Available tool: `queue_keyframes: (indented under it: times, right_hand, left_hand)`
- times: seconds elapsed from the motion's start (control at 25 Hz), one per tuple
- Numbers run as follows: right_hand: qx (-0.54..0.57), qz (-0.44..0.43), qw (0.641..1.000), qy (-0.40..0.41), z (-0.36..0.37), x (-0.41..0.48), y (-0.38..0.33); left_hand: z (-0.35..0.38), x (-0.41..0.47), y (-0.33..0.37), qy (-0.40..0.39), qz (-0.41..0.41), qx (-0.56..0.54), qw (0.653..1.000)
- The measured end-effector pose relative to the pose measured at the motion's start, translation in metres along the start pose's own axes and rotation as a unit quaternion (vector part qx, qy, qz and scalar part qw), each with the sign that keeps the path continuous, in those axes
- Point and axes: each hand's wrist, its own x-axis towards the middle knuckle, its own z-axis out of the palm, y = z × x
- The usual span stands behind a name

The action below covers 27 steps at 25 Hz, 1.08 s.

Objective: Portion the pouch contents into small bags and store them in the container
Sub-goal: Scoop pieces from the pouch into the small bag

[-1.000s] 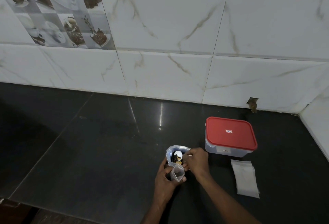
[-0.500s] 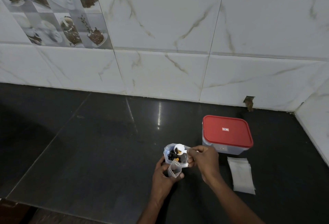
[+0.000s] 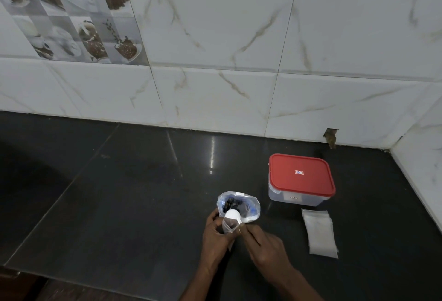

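Pouch [image 3: 251, 208] beyond left hand [image 3: 215, 241] with bag [image 3: 228, 226], right hand [image 3: 265, 248] with spoon [image 3: 232, 214]

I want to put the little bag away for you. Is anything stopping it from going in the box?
Yes: the red lid sits on the container, covering the way in for the small bag held in the left hand.

Materials, worktop view.
Glossy black stone countertop [image 3: 119, 205]; polished white marble-look wall tiles [image 3: 215, 25]; smooth red plastic lid [image 3: 301, 174]; crinkled clear plastic pouch [image 3: 251, 207]; matt white small bags [image 3: 320, 233].
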Motion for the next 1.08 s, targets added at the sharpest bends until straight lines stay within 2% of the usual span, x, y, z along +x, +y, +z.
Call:
queue_keyframes:
  times: [0.08,0.12,0.24,0.32,0.4,0.52,0.56,0.64,0.72,0.76,0.8,0.84,0.92,1.08]
  right_hand:
    - [0.020,0.041,0.999,0.001,0.005,0.000,0.003]
    - [0.050,0.097,0.994,-0.001,0.008,0.003,0.006]
    - [0.141,0.305,0.942,-0.004,0.015,0.025,0.019]
    - [0.157,0.361,0.918,-0.048,0.021,0.035,0.030]
    - [0.142,0.368,0.912,-0.117,0.024,0.040,0.037]
    - [0.063,0.348,0.912,-0.209,0.021,0.044,0.041]
    - [0.043,0.342,0.915,-0.211,0.015,0.044,0.040]
    - [0.049,0.340,0.928,-0.141,-0.001,0.040,0.035]
    - [0.149,0.332,0.929,-0.071,-0.024,0.034,0.019]
    - [0.213,0.316,0.922,-0.073,-0.036,0.030,0.010]
    - [0.254,0.291,0.916,-0.104,-0.045,0.026,0.001]
    - [0.250,0.262,0.920,-0.152,-0.051,0.022,-0.005]
    - [0.191,0.222,0.932,-0.214,-0.050,0.015,-0.005]
    - [0.199,0.214,0.922,-0.254,-0.040,0.010,0.003]
  left_hand:
    - [0.000,0.001,-0.002,-0.002,-0.005,-0.001,1.000]
    - [0.000,0.001,-0.002,-0.005,-0.005,-0.002,1.000]
    - [-0.002,0.003,-0.003,-0.020,0.000,0.006,1.000]
    - [-0.003,0.001,-0.003,-0.028,0.000,0.016,0.999]
    - [-0.003,-0.003,0.001,-0.024,0.004,0.027,0.999]
    - [-0.001,-0.011,0.010,-0.023,0.001,0.016,1.000]
    - [0.000,-0.013,0.012,-0.018,0.001,0.018,1.000]
    - [0.003,-0.018,0.018,-0.003,0.006,0.024,1.000]
    - [0.007,-0.024,0.024,0.027,0.048,0.052,0.997]
    - [0.009,-0.027,0.027,0.038,0.059,0.064,0.995]
    - [0.012,-0.029,0.029,0.046,0.061,0.067,0.995]
    - [0.016,-0.029,0.027,0.057,0.062,0.076,0.994]
    - [0.022,-0.028,0.022,0.090,0.080,0.137,0.983]
    - [0.024,-0.033,0.023,0.112,0.089,0.241,0.960]
